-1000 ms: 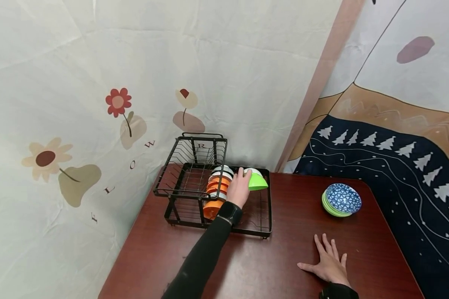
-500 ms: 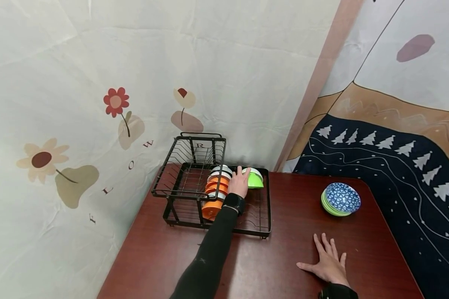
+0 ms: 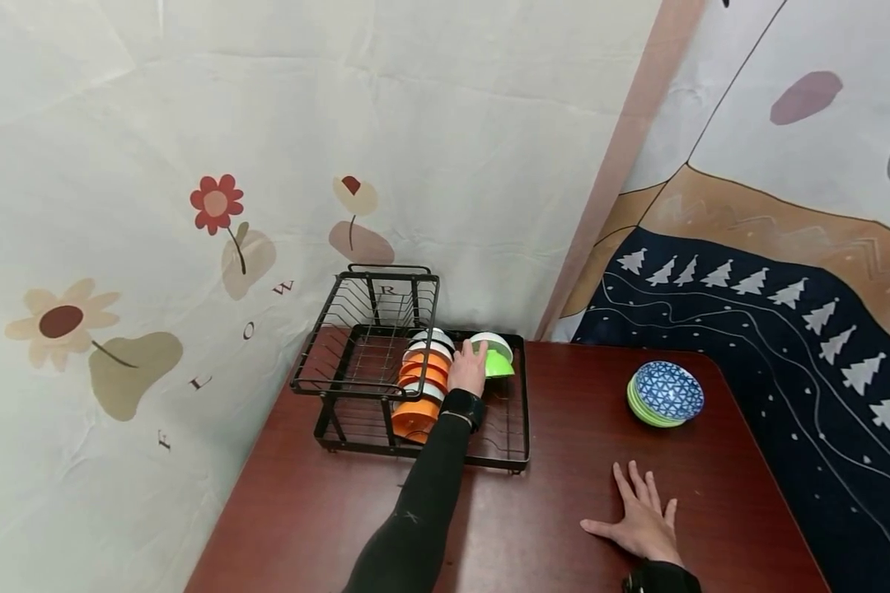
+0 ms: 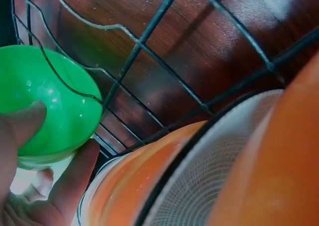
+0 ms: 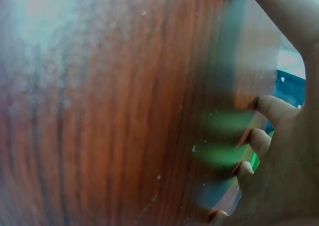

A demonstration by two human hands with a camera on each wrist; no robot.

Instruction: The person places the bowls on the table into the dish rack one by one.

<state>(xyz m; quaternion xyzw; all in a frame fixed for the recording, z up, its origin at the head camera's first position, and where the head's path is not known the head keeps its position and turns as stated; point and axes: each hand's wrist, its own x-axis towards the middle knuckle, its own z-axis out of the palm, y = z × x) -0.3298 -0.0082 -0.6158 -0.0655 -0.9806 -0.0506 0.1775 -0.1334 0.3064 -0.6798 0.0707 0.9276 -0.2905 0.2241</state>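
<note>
Left grip [image 3: 469,371]: pinched on a glossy, bright green round bowl [image 4: 65,94], with thumb against the inside and fingers round the outside.
Green bowl: tilted on edge at the rear right of a black metal two-tier wire rack [image 3: 525,408], crossed by wires at the rim.
Behind the green bowl: a white round bowl [image 3: 491,338]; contact hard to tell.
Left of the grip: a row of orange and white round bowls [image 3: 425,377], standing on edge in the lower tier, partly beneath the upper.
Right grip [image 3: 644,520]: spread, with fingers apart, resting on a reddish-brown wood-grain counter [image 3: 556,469].
Beyond the right grip: a blue-and-white patterned bowl [image 3: 669,389], nested atop green bowls [image 3: 647,413].
</note>
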